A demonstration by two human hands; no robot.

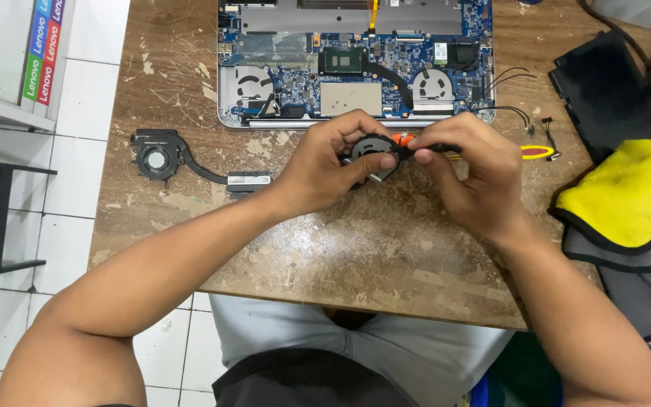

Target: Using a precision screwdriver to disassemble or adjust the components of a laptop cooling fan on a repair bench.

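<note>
My left hand (325, 162) grips a small black round cooling fan (374, 151) above the worn wooden table (325, 256). My right hand (469, 173) holds the fan's right side, with fingers pinched on a dark piece at its edge. A bit of orange shows between my hands. Just beyond my hands lies an opened laptop (356, 64) with its blue circuit board, two fans and a copper-black heat pipe exposed.
A second black fan with heat pipe (182, 160) lies on the table's left. A yellow-handled tool (538, 152) and loose cables (518, 113) sit to the right. A black panel (604, 94) and a yellow and grey cloth (627, 218) occupy the right edge.
</note>
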